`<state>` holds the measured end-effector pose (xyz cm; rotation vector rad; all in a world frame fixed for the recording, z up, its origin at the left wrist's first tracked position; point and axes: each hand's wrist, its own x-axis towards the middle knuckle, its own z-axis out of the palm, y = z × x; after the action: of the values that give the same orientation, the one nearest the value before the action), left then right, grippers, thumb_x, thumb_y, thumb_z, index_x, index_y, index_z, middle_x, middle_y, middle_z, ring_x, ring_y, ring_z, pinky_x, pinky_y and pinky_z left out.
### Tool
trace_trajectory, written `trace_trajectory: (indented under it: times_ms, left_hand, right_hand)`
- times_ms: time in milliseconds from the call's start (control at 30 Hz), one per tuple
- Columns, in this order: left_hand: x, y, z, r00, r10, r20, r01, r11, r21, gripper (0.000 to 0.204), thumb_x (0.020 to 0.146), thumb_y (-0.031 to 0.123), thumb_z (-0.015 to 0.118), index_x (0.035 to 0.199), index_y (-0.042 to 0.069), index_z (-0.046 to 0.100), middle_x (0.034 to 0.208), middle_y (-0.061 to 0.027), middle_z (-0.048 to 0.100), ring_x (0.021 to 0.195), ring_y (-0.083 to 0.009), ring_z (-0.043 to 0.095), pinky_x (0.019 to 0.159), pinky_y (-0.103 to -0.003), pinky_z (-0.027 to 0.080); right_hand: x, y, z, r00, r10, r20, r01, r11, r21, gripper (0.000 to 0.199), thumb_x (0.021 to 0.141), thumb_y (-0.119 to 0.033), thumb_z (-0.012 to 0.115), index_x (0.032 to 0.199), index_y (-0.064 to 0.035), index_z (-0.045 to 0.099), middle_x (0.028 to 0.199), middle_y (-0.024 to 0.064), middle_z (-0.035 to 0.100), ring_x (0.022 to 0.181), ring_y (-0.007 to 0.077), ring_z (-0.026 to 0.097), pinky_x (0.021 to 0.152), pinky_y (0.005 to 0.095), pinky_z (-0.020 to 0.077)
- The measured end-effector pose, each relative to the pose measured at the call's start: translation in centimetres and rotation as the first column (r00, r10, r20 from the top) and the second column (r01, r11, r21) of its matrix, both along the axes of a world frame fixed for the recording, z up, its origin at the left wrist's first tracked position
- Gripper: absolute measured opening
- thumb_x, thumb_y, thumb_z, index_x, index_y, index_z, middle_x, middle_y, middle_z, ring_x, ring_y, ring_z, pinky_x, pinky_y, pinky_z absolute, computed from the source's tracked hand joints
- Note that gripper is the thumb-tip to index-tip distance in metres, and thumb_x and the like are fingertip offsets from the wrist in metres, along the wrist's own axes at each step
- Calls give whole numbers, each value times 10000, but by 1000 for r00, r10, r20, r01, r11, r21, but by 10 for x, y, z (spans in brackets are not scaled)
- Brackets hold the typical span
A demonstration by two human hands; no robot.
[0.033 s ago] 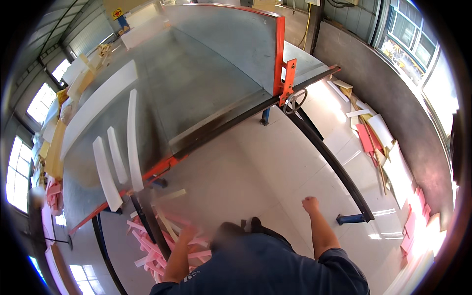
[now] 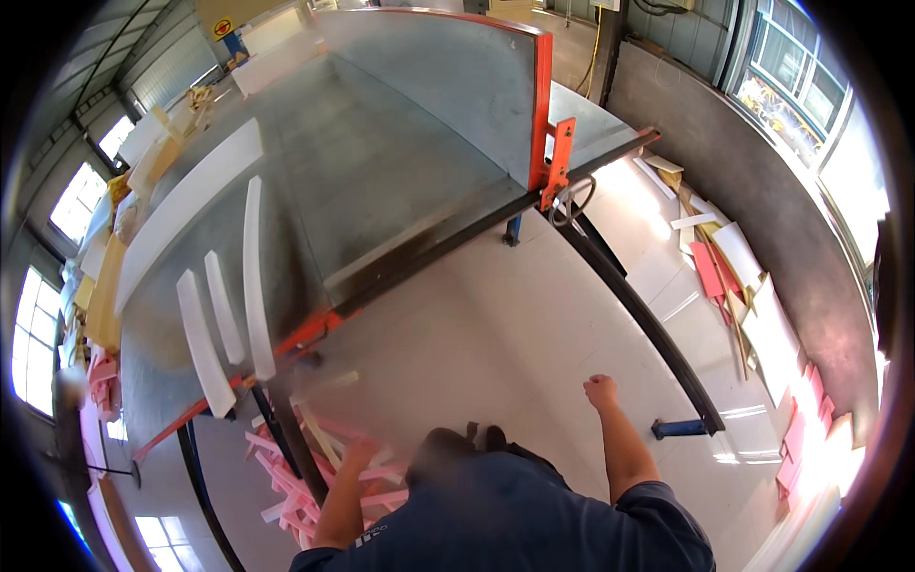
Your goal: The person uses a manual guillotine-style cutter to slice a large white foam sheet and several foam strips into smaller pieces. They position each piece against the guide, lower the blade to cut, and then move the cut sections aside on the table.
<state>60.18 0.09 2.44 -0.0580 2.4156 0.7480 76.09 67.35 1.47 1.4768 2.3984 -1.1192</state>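
"Where were the hands?"

"Out in front of the person, at the table's (image 2: 381, 181) near side. The left hand (image 2: 358, 450) showed against pink scraps (image 2: 276, 459) on the floor below the near edge; blur made it impossible to tell whether it was open or closed. The right hand (image 2: 599, 389) was curled into a loose fist above the floor (image 2: 534, 324), well apart from the table."

"And the white strips (image 2: 255, 276)?"

"Three lay near the table's near-left corner, their lower ends at the near edge. A wider board (image 2: 191, 214) curved along the left edge."

"At the right?"

"A panel (image 2: 448, 95) stood upright near the right end, red along its end, a handwheel (image 2: 574, 198) just below."

"Any writing?"

"Pale lettering (image 2: 370, 537) on the dark shirt (image 2: 524, 524), and a yellow sign (image 2: 223, 27) with a red mark beyond the far edge, too small to read."
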Motion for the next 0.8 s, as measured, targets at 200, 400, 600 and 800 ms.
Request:
trace_trajectory:
  times_ms: [200, 400, 600, 800]
  left_hand:
    - [-194, 62, 22, 579, -808, -112, 600, 515, -613, 238, 833, 306, 708, 962, 109, 741, 1021, -99, 724, 995, -268, 688, 820, -434, 557]
    - [-390, 208, 58, 824, -30, -566, 158, 971, 178, 270, 869, 274, 764, 1052, 87, 697, 970, -97, 743, 914, -243, 721, 834, -398, 563]
    - [-540, 439, 215, 757, -171, -631, 406, 879, 249, 423, 905, 295, 721, 1255, 73, 633, 1201, -146, 694, 1115, -293, 690, 908, -402, 547]
    - [-583, 625, 363, 409, -73, -910, 643, 731, 231, 542, 880, 242, 760, 1362, 64, 586, 1413, -119, 591, 1289, -287, 577, 1046, -409, 473]
  right_hand:
    - [-126, 92, 25, 965, -119, -235, 178, 952, 248, 364, 766, -251, 755, 1063, -40, 756, 943, 155, 759, 936, 291, 727, 871, 412, 562]
    - [-215, 147, 51, 934, -335, -124, 357, 885, 297, 342, 775, -257, 753, 1050, -55, 760, 991, 148, 758, 988, 306, 719, 899, 427, 555]
    - [-332, 281, 110, 886, -273, -374, 413, 831, 372, 302, 831, -317, 706, 938, -43, 778, 901, 144, 764, 880, 317, 727, 843, 415, 547]
    - [-507, 406, 128, 899, -67, -432, 180, 957, 226, 392, 903, -391, 673, 1002, -24, 769, 801, 132, 745, 775, 248, 727, 765, 385, 544]
